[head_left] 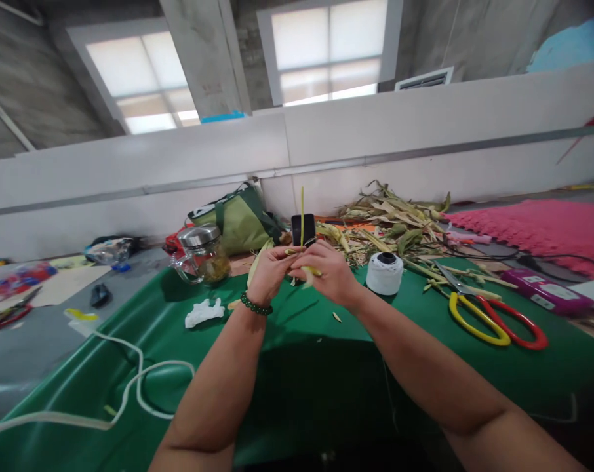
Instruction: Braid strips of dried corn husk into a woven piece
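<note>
green surface (203,354), across the foreground | dried husk pile (390,216), back right | red-and-yellow-handled scissors (491,311), lying right | right hand (326,269), fingers curled closed around pale husk piece (311,271) | left hand (272,269), fingertips pinched together on green strip (302,213) | white thread spool (384,275), beside right hand | green strip, upright between both hands, above surface

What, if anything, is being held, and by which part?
A thin green strip, held low, where the left hand and right hand meet; its long end stands up above them. Which hand grips it can't be told.
</note>
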The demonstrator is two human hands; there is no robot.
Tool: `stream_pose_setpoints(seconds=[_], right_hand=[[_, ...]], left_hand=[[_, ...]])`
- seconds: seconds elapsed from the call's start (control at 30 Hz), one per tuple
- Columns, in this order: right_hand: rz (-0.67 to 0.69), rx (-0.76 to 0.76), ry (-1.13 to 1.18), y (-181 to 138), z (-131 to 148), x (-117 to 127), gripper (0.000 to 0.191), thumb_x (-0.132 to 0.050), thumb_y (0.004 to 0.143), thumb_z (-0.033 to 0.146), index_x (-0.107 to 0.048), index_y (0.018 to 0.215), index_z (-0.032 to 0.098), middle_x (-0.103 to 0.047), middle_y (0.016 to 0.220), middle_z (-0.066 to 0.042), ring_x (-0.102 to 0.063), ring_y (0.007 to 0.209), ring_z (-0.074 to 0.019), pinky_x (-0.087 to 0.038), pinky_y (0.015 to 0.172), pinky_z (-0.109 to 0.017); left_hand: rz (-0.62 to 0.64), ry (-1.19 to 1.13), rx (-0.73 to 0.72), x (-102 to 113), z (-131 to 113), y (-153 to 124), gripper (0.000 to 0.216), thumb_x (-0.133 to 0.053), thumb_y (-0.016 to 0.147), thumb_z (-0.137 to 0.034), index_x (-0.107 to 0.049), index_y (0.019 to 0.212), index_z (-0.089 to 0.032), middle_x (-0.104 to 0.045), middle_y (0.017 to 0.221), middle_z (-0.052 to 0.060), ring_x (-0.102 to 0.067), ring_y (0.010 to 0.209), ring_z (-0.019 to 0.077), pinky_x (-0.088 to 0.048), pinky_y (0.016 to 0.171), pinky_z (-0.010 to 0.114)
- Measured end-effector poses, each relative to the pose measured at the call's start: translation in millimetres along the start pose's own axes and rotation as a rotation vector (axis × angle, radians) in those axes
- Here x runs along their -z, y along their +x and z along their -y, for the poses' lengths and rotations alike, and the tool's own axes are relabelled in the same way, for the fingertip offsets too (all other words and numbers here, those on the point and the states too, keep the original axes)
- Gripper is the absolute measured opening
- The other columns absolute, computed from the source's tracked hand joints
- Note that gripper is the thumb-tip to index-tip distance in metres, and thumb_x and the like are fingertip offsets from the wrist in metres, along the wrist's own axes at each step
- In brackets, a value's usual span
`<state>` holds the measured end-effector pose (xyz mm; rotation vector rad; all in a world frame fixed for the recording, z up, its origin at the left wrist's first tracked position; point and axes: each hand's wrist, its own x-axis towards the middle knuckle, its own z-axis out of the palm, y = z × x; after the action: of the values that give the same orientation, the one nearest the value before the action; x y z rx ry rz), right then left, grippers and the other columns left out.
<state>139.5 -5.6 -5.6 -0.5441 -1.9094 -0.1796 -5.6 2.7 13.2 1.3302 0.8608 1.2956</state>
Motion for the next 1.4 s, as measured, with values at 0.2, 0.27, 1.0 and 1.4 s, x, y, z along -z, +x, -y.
stream_pose_setpoints(seconds=[0.2, 0.27, 1.0, 1.4], right_hand=[[-0.143, -0.551, 0.326, 7, -12, 14, 0.019, -0.071, 0.078, 0.036, -0.072, 0.07, 0.018, -0.072, 0.068, -0.003, -0.064, 0.063, -0.0148, -0.048, 0.059, -0.025], [-0.151, -0.593, 0.345, 9, -13, 16, 0.017, -0.072, 0.074, 0.033, -0.072, 0.068, 0.017, -0.072, 0.068, -0.003, -0.065, 0.063, -0.0152, -0.049, 0.06, -0.025], [0.281, -0.924, 0.908, 9, -10, 12, 0.033, -0.079, 0.063, 0.042, -0.066, 0.079, 0.015, -0.067, 0.067, -0.001, -0.061, 0.057, -0.0121, -0.048, 0.052, -0.023], [0.279, -0.805, 1.102, 7, -12, 27, 0.03, -0.082, 0.059, 0.025, -0.075, 0.086, 0.016, -0.074, 0.081, -0.003, -0.067, 0.072, -0.0139, -0.053, 0.066, -0.024]], left_hand=[[0.081, 0.015, 0.111, 2, -10, -6, 0.029, -0.087, 0.048, -0.023, -0.076, 0.073, -0.013, -0.071, 0.066, 0.003, -0.063, 0.054, 0.0108, -0.052, 0.055, 0.021], [0.119, -0.009, 0.133, 1, -13, -8, 0.03, -0.088, 0.048, -0.024, -0.075, 0.073, -0.012, -0.07, 0.063, 0.002, -0.062, 0.053, 0.0101, -0.053, 0.055, 0.021], [0.042, -0.08, 0.122, 7, -17, -5, 0.029, -0.083, 0.052, -0.014, -0.062, 0.071, -0.013, -0.066, 0.063, -0.002, -0.064, 0.052, 0.0091, -0.054, 0.051, 0.017], [-0.092, -0.128, 0.109, 8, -19, -5, 0.023, -0.081, 0.05, -0.011, -0.067, 0.068, -0.013, -0.066, 0.063, -0.002, -0.063, 0.055, 0.0076, -0.053, 0.055, 0.015]])
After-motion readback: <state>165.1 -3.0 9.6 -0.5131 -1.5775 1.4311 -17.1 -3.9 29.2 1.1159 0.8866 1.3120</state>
